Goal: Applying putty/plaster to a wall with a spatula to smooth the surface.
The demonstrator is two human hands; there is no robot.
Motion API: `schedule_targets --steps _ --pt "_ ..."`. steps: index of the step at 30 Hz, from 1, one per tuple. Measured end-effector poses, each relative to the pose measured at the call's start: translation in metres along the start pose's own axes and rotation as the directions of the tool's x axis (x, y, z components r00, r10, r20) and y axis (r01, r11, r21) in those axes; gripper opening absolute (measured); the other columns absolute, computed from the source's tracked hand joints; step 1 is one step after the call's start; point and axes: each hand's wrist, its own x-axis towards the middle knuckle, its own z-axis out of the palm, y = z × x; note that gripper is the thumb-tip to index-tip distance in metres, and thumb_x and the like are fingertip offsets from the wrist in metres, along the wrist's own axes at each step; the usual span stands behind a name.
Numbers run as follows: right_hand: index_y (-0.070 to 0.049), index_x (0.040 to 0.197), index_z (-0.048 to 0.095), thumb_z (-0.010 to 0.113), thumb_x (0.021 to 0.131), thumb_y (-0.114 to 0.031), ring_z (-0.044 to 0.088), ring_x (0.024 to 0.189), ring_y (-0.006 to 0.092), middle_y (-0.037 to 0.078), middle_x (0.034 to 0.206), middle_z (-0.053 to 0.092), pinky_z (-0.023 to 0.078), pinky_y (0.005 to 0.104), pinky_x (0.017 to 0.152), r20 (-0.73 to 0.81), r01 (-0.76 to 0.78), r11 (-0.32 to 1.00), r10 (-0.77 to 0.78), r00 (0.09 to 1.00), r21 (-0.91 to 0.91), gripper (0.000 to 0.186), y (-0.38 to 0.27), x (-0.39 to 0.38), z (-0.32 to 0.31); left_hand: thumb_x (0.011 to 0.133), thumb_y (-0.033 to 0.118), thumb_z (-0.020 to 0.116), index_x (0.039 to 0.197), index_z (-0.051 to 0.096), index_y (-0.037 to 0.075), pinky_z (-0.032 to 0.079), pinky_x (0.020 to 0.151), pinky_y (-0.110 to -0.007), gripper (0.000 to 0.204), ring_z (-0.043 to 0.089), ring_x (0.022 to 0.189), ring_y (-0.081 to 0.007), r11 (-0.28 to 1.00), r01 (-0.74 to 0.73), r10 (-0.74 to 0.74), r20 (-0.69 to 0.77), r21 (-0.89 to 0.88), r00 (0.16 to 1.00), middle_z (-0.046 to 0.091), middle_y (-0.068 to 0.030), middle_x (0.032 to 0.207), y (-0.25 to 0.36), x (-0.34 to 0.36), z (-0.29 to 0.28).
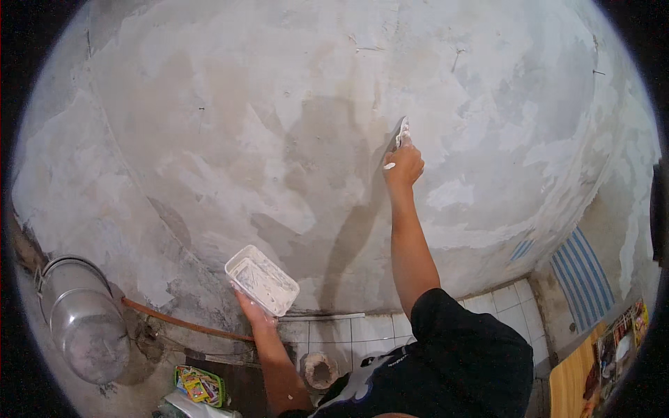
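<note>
My right hand (404, 166) is raised to the wall, closed around the handle of a putty knife (403, 132). White putty clings to the blade, which is at the patchy grey wall (230, 146); whether its edge touches cannot be told. Lower and to the left, my left hand (255, 310) grips a white rectangular plastic tub (286, 301) from beneath and the side. White putty coats the inside of the tub, which tilts toward me. Some of my left fingers are hidden behind it.
At the far left stands a large metal pot (87, 320). Below it, a green basket (221, 391) holds colourful packets. White tiles (331, 352) run along the wall's foot. A striped blue cloth (584, 275) and a wooden surface (568, 380) are at the right. Nails (599, 72) stick out of the wall.
</note>
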Motion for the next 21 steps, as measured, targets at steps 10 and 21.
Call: schedule_targets --steps 10,21 --pt "-0.003 0.099 0.063 0.061 0.074 -0.011 0.064 0.077 0.0369 0.018 0.082 0.066 0.050 0.0478 0.067 0.153 0.515 0.851 -0.525 0.837 0.100 0.026 -0.054 -0.106 0.070 0.097 0.057 0.034 0.143 0.038 0.011 0.040 0.105 -0.050 0.065 0.046 0.127 -0.0334 1.000 0.030 -0.030 -0.007 -0.011 1.000 0.043 -0.0106 0.144 0.000 0.008 -0.008" --pt "-0.010 0.113 0.062 0.059 0.080 -0.016 0.066 0.081 0.0394 0.020 0.088 0.067 0.052 0.0493 0.072 -0.012 0.125 0.989 -0.125 0.992 0.081 0.034 -0.031 -0.011 -0.032 0.096 0.059 0.032 0.144 0.036 0.011 0.039 0.106 -0.049 0.068 0.044 0.130 -0.0331 1.000 0.009 -0.010 0.094 0.004 0.996 0.041 -0.0109 0.145 0.000 0.009 -0.009"
